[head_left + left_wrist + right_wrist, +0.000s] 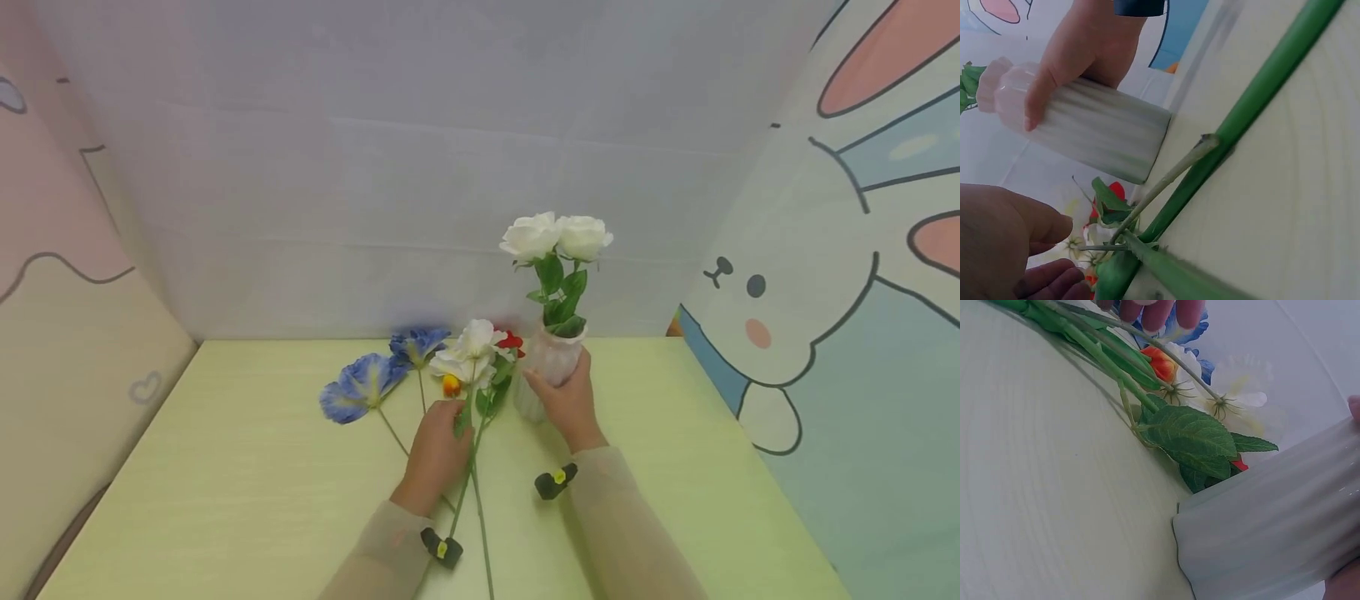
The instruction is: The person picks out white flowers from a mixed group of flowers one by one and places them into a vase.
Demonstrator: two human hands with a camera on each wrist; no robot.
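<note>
My right hand (573,404) grips a white ribbed vase (553,357) near the back of the table, thumb and fingers around its side. Two white roses (555,237) with green leaves rise from the vase's mouth. To the left, my left hand (437,450) is over several flower stems, fingers loosely bent. In the left wrist view, a gap shows between its thumb and fingers, beside a thick green stem (1254,112). Just beyond that hand lie white flowers (476,350), a small orange-yellow bloom (451,385) and a red flower (510,342), partly hidden behind the others.
Two blue flowers (363,387) lie left of the white ones, their stems running under my left hand. A pale yellow table (247,467) bears everything. Behind it hangs a white cloth (337,183), and a sheet with a cartoon rabbit (787,292) borders the right side.
</note>
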